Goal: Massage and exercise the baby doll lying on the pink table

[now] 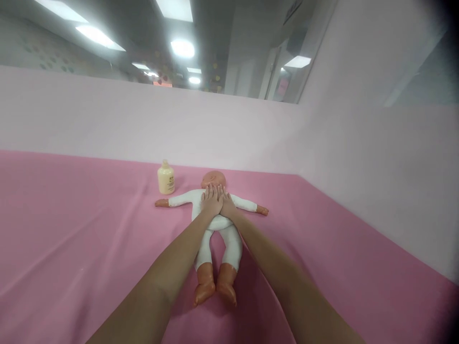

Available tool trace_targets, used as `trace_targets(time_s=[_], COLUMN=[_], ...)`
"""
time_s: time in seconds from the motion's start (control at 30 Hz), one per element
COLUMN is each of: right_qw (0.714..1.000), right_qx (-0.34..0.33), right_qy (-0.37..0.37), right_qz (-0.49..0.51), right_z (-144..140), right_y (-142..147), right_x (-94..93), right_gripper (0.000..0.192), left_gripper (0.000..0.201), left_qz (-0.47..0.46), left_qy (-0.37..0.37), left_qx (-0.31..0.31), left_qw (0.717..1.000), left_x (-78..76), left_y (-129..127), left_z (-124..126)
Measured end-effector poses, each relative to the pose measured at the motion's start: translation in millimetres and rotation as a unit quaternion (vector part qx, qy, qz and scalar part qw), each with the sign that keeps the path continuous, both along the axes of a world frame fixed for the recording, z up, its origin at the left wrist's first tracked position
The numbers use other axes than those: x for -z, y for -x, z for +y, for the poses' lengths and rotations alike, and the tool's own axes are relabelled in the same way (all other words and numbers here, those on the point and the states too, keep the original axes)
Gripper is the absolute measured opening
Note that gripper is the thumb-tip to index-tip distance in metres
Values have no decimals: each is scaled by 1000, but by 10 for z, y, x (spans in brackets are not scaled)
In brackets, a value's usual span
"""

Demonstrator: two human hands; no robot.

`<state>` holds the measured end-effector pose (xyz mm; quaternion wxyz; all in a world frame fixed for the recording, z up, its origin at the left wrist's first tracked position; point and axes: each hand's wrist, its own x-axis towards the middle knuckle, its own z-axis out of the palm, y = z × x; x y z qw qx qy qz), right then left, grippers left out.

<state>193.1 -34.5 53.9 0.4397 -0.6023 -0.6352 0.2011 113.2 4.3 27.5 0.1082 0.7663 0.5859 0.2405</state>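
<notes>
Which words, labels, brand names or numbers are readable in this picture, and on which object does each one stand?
None can be read.
Cream bottle beside the doll: a small dark print on its front, too small and blurred to read.
Doll's white suit: no text visible.

A single view comes from a camera worn on the person's head, looking forward and slightly down along both outstretched forearms. It sits close over the near edge of the pink sheet point(71, 229), which fills the lower half of the frame. A doll point(215, 224) lies at mid-distance, feet toward the camera and head away. Farther off, the view takes in a pale pink wall point(143, 124) across the back and right, with ceiling lights point(182, 48) above it.
</notes>
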Motion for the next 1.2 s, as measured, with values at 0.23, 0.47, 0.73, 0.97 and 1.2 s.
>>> trace_targets(time_s=[0.23, 0.47, 0.73, 0.97, 1.2], right_qw=[925, 909, 907, 912, 911], right_qx=[-13, 18, 26, 2, -31], right_qy=[108, 138, 149, 103, 58], right_qz=[-363, -392, -394, -396, -407], right_z=[-19, -181, -441, -676, -764], right_y=[11, 152, 206, 146, 112], right_x=[23, -18, 35, 106, 124], right_gripper=[62, 61, 62, 60, 58], left_gripper=[60, 58, 59, 59, 60], left_qz=[5, 14, 25, 57, 86], left_qy=[7, 21, 30, 1, -54], left_qx=[10, -31, -52, -25, 104], left_qw=[1000, 999, 998, 998, 989], left_x=[-17, -26, -36, -14, 29], left_y=[219, 355, 403, 454, 586], left_z=[-237, -537, -778, -910, -955])
